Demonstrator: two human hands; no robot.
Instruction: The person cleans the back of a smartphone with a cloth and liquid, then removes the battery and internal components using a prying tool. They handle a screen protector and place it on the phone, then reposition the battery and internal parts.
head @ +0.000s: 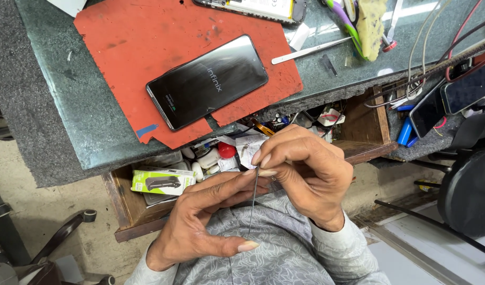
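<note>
Over the open wooden drawer (147, 211), our right hand (306, 174) and left hand (200, 221) pinch a thin dark metal pin (252, 206), grip closed; a black smartphone (207, 82) lies on the red mat (137, 37) on the desk (84, 116).

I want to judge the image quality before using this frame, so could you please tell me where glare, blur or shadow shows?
In the head view, soft glare streaks the dark screen of the phone on the red mat; the hands, left hand and right hand, are sharp and evenly lit; the thin wire between them stays discernible; the open drawer sits in shadow; the wide lens bends the bench edges.
</note>
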